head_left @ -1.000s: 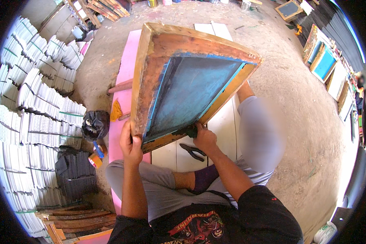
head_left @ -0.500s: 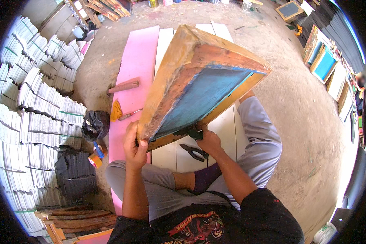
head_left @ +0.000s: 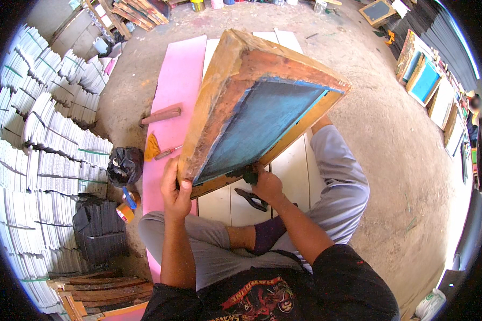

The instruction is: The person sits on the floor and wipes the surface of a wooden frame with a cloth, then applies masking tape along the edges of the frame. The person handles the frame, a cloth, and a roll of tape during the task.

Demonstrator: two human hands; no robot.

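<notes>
A wooden frame with blue mesh stretched across it is tilted up in front of me. My left hand grips its lower left corner, thumb on the near side. At the frame's lower edge, my right hand is closed on a dark green object, whose kind I cannot make out; its far end is hidden by the frame. Dark-handled pliers lie on the white boards just below that hand. To the left, a screwdriver rests on a pink board.
Beside the screwdriver are a yellow scrap and a reddish wooden bar. Bundled white stacks line the left side, with a black plastic bag and tape roll close by. More frames lean at the right.
The wooden frame has shifted slightly left in view. My right hand and the dark green object have moved a little left along its lower edge. My left hand keeps its grip.
</notes>
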